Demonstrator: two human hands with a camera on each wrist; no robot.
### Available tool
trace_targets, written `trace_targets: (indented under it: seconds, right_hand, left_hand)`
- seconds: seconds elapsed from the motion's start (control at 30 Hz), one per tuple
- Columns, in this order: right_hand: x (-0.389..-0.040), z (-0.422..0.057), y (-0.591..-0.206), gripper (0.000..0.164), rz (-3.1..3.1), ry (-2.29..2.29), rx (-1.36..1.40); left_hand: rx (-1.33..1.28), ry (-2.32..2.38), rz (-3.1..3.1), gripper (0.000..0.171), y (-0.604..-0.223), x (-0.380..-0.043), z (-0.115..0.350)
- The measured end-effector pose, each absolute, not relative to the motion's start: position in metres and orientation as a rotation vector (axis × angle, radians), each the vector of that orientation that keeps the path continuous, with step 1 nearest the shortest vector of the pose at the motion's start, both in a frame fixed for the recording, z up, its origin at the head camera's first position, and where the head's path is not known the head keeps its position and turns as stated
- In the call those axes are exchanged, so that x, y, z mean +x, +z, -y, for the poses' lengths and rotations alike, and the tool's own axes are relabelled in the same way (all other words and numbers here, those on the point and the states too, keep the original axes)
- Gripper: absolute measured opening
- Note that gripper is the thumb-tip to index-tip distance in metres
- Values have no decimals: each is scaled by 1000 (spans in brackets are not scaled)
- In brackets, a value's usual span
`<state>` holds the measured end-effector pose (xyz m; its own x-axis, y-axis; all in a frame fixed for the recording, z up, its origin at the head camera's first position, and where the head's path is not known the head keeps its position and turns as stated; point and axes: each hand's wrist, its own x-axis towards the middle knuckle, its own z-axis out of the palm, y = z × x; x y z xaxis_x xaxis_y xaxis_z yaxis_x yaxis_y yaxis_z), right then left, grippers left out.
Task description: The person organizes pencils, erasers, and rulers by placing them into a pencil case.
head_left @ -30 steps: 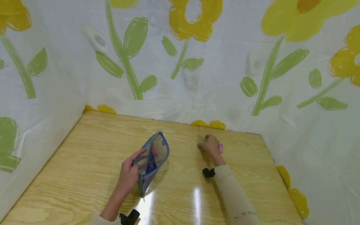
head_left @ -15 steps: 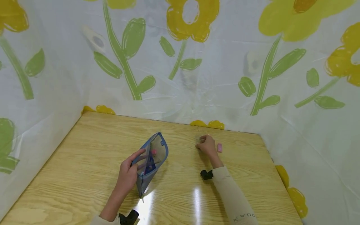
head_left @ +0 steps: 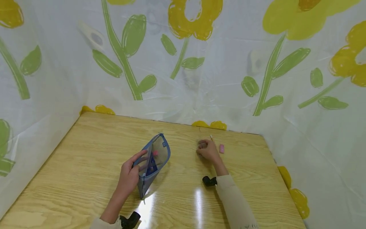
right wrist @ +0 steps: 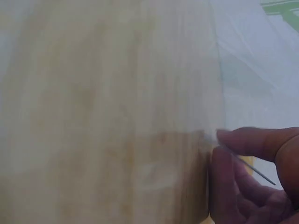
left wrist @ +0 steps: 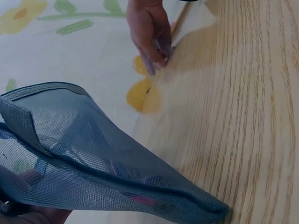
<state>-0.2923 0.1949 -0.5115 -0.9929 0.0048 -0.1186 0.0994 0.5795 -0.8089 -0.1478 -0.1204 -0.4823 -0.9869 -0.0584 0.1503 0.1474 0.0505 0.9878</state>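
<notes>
My left hand (head_left: 130, 175) grips the near side wall of a blue-trimmed mesh pencil pouch (head_left: 163, 159), fingers inside and thumb outside. The pouch gapes upward; a dark blue thing and a small pink thing show inside. Towards the back of the table my right hand (head_left: 208, 150) pinches a thin, clear, flat piece (right wrist: 256, 170) between thumb and fingers; its exact kind cannot be told. Just beyond that hand lies a pencil (head_left: 211, 137), partly hidden by it. Beside the wrist is a pink eraser (head_left: 221, 148).
The wooden table (head_left: 94, 159) meets a white curtain (head_left: 171, 108) with printed flowers along its back and sides. Black wrist mounts (head_left: 209, 181) sit on both arms. Light glares off the table's front.
My right hand has shifted slightly left with the clear piece, turning it, and the pencil's end and pink eraser have come into sight. The left hand keeps its hold on the pouch.
</notes>
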Motion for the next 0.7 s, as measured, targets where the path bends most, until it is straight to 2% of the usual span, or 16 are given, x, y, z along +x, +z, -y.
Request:
trace_targets:
  seconds: [0.33,0.7]
  right_hand:
    - [-267,-186,-514,33,-2470,-1685,-32]
    - [-240,-157,-504,35,-2311,-1841,-213]
  left_hand:
    - [-82,-2085,2167,60,-483,-146,119]
    - [-78,-2051,2143,61,-483,-146,120]
